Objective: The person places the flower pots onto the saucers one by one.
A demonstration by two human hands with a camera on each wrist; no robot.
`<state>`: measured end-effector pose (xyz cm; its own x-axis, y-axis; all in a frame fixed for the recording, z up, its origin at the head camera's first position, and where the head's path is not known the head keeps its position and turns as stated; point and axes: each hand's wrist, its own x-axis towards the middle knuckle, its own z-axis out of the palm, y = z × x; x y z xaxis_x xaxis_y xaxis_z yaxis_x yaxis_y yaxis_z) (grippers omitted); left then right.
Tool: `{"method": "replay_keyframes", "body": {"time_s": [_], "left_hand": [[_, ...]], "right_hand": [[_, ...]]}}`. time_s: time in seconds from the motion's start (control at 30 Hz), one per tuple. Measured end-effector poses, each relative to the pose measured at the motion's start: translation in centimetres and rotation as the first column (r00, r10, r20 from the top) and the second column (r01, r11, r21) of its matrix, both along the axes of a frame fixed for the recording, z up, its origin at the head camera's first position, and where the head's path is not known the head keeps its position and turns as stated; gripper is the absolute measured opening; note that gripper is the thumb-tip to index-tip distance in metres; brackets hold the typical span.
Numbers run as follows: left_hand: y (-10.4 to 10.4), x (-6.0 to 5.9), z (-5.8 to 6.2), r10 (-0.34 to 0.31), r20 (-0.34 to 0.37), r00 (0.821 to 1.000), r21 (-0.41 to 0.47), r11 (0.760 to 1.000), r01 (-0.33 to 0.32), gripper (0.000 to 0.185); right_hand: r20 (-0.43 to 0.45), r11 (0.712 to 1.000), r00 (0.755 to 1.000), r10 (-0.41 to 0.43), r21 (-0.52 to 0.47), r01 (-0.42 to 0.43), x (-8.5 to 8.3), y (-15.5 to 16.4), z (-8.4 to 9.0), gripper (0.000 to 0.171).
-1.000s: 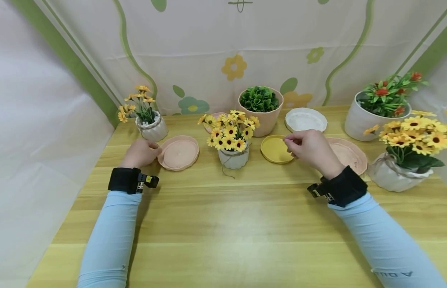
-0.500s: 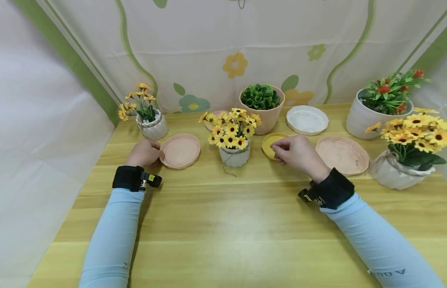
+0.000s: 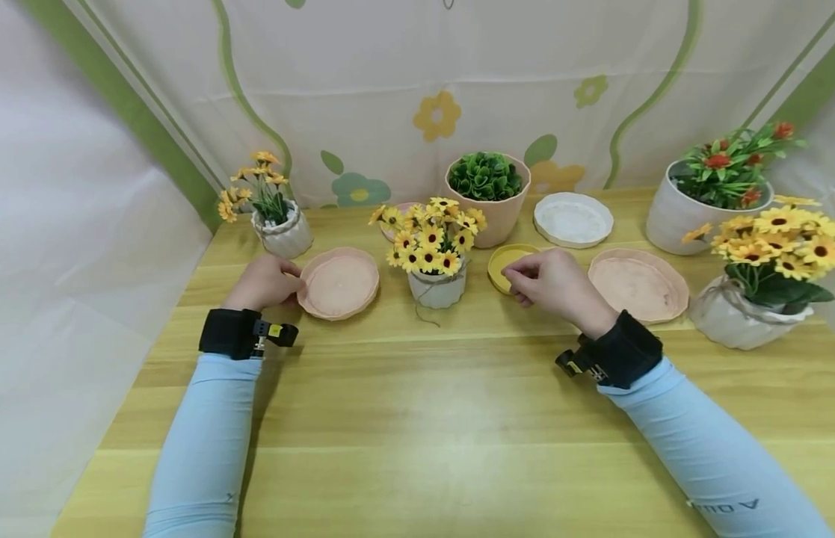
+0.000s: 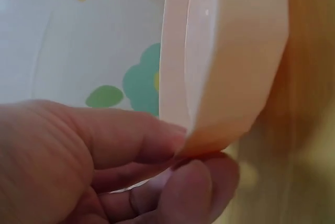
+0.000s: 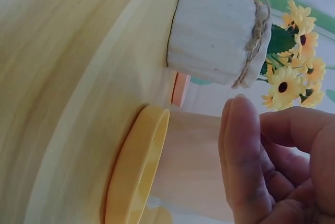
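My left hand (image 3: 262,282) pinches the near-left rim of a shallow pink saucer (image 3: 339,284) between thumb and fingers. In the left wrist view the pink saucer (image 4: 246,51) stands edge-on, its rim caught at the fingertips. My right hand (image 3: 555,288) holds nothing. Its fingers are loosely bent and overlap a small yellow saucer (image 3: 501,267) in the head view. The right wrist view has the yellow saucer (image 5: 137,166) lying on the table, apart from the fingers of my right hand (image 5: 282,166). Between the hands stands a white pot of yellow daisies (image 3: 437,290), twine around its neck.
An orange-flowered pot (image 3: 285,233) stands behind my left hand. Farther back are a pink pot with green leaves (image 3: 491,217) and a white saucer (image 3: 574,218). Rightward lie another pink saucer (image 3: 639,284), a red-flowered pot (image 3: 693,217) and a daisy pot (image 3: 743,321).
My right hand has moved left, from beside the yellow saucer to over its near-right part, uncovering more of the right pink saucer. The left pink saucer is tilted slightly up at my left fingers.
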<state>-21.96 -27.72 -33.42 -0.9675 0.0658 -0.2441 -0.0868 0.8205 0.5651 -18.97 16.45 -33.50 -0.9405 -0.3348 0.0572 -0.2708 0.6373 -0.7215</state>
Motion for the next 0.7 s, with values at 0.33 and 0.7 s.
{"method": "replay_keyframes", "body": {"time_s": [0.33, 0.7], "left_hand": [[1.4, 0.7, 0.3, -0.137, 0.115, 0.984, 0.053, 0.99, 0.132, 0.031], [2.7, 1.2, -0.3, -0.191, 0.17, 0.967, 0.113, 0.978, 0.174, 0.028]], "right_hand": [[0.103, 0.989, 0.989, 0.102, -0.118, -0.09, 1.2, -1.4, 0.5, 0.016], [0.144, 0.96, 0.954, 0.264, -0.134, -0.246, 4.3, -8.3, -1.5, 0.019]]}}
